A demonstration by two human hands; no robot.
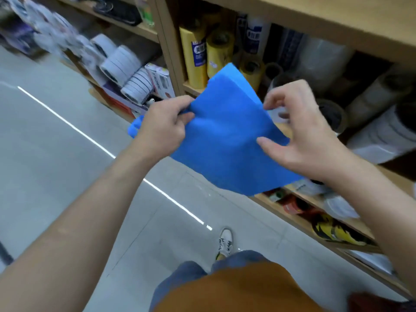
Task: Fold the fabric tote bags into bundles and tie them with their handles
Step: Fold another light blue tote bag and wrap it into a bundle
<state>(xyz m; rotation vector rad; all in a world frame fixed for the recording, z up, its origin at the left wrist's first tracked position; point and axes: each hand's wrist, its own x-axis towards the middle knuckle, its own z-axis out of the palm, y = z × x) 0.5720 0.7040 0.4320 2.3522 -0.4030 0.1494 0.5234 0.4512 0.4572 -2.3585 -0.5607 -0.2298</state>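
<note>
A blue fabric tote bag (pixel 225 136) is held flat in the air in front of me, folded into a rough rectangle. My left hand (pixel 164 129) grips its left edge, fingers curled round the cloth, and a blue handle (pixel 135 128) sticks out below that hand. My right hand (pixel 301 136) is at the bag's right edge: the thumb lies on the top face and the fingers reach round the edge, curled over it.
Wooden shelves (pixel 315 16) run along the right and back, packed with yellow rolls (pixel 198 55), tape rolls (pixel 121 64) and plastic film rolls (pixel 382 136). Below me are a grey tiled floor (pixel 56 154) and my own shoe (pixel 225 242).
</note>
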